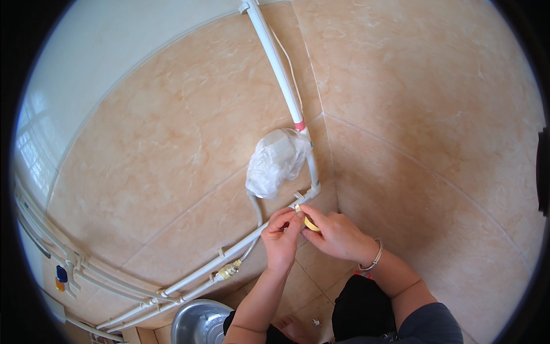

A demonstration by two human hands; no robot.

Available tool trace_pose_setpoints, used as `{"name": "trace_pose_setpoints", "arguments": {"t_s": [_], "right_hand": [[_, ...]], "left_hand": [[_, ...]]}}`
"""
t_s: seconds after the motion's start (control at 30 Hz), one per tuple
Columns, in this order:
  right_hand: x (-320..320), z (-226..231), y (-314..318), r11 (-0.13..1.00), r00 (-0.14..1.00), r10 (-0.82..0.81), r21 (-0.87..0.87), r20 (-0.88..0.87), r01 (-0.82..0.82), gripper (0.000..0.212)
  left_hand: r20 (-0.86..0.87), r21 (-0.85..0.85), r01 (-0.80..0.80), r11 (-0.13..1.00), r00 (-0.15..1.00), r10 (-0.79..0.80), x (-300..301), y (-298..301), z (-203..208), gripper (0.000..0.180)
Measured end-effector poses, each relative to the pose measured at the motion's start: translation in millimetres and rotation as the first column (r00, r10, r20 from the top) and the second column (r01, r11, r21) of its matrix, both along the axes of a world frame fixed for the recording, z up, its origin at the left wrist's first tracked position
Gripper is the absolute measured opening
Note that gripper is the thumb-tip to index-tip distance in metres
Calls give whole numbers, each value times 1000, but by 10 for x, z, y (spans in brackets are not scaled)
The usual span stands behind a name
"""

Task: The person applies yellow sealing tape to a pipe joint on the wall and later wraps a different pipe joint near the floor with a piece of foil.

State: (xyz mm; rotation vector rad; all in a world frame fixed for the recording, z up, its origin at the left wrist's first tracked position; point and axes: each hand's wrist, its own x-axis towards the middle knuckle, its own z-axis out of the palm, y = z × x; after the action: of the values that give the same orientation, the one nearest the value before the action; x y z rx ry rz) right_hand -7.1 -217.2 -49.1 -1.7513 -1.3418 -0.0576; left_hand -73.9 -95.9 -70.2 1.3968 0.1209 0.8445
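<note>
both bare hands sit close together near the middle of my view, in front of beige marbled wall tiles [177,137]. i see the right hand [339,234] grasping a thin yellow ring-shaped roll [311,224], thumb and fingers curled about it, and that roll is just beside the left fingertips. the left hand [279,236] has its thumb and fingers drawn together next to a small pale piece [298,208]; it is too small from where i sit, so i cannot tell whether the fingers are pinching it or only touching it. a silver-coloured bangle [373,258] circles the right wrist. above the hands, i have a crumpled translucent white plastic bag [275,163] wrapped over something, beside an upright white plastic pipe [275,69] that carries a red band [299,125]. a grey flexible hose [257,213] comes out below the bag and drops past the left hand to a yellow and brass-coloured valve fitting [228,269]. a long slanting white pipe [195,273] runs along the wall behind the hands, down toward the lower left. at the left i make out a dark blue handle [62,274] just above an orange handle [59,285]. near the bottom edge, a round shiny metal basin [182,311] stands beside the left forearm.
</note>
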Motion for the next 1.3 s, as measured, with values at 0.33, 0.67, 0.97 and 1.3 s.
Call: {"name": "trace_pose_setpoints", "arguments": {"t_s": [0.33, 0.67, 0.97, 1.3], "right_hand": [[-115, -176, 149, 915, 985, -139, 393, 104, 88, 47], [-195, -116, 80, 949, 968, -242, 224, 61, 223, 45], [-187, -140, 56, 960, 971, -114, 230, -209, 162, 48], [-11, -186, -22, 951, 952, -305, -68, -37, 302, 42]], "left_hand": [[19, 110, -30, 993, 999, 28, -89, -32, 49, 7], [66, 150, -121, 981, 991, 113, -82, -134, 51, 8], [64, 176, -86, 981, 995, 75, -22, -176, 43, 8], [50, 189, 35, 981, 998, -46, -93, -120, -111, 10]]}}
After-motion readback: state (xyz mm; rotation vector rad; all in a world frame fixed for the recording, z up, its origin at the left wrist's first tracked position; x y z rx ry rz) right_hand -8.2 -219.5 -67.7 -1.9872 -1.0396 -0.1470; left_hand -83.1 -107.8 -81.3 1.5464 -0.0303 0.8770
